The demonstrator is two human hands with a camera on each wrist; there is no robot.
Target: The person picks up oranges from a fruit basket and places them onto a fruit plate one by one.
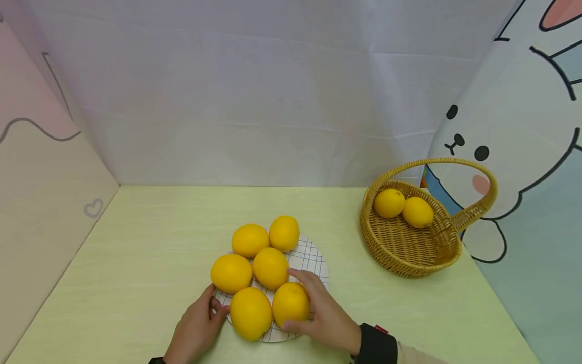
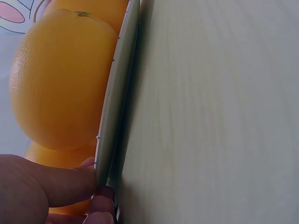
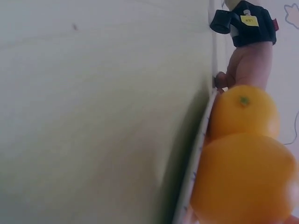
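Observation:
Several oranges [image 1: 270,268] sit close together on a round white plate [image 1: 314,260] with a dark grid pattern, near the front of the table. My left hand [image 1: 196,324] pinches the plate's left rim, thumb on top and fingers curled under the edge, as the left wrist view shows at its rim [image 2: 111,100]. At the front right, my right hand [image 1: 328,316] holds an orange [image 1: 290,302], with thumb and fingers on opposite sides of it. That orange [image 3: 243,182] fills the lower right of the right wrist view, where most of the right hand is hidden.
To the right stands a woven basket [image 1: 377,242] with a tall arched handle, holding two more oranges [image 1: 403,208]. The pale wooden table [image 1: 150,237] meets a white cloth backdrop behind and printed cloth panels at both sides.

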